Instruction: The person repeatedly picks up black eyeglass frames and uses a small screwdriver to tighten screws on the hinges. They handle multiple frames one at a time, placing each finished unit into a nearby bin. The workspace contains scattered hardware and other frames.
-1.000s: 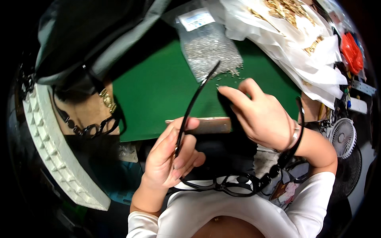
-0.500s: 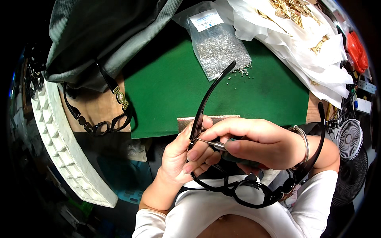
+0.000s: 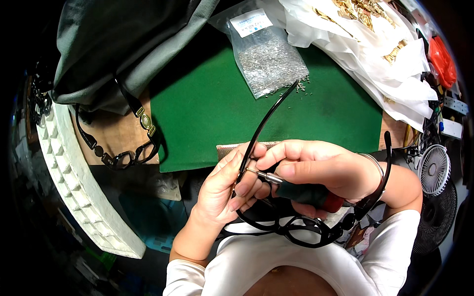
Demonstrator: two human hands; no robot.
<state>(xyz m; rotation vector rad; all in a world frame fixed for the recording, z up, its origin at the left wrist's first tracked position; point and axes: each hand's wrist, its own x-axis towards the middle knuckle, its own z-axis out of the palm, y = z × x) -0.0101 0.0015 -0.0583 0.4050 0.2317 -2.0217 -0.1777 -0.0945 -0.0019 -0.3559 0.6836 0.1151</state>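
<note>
Black eyeglasses hang low in front of my body, lenses down. My left hand pinches them where one temple meets the front, and that temple points up and away over the mat. A screwdriver with a green and red handle lies in my right hand, thumb and fingers wrapped round it. Its thin tip meets the hinge area beside my left fingertips; any screw there is too small to make out. The other temple rises past my right wrist, which wears a bangle.
On the green mat lies a clear bag of small metal screws, some spilled. Gold parts rest on white sheeting at far right. Another pair of glasses and a grey-black bag are left. A fan stands right.
The glasses have tilted a little, their front rising and the right-hand temple shifting left. My right fingers have moved on the screwdriver, showing more handle. Its tip stays at the hinge.
</note>
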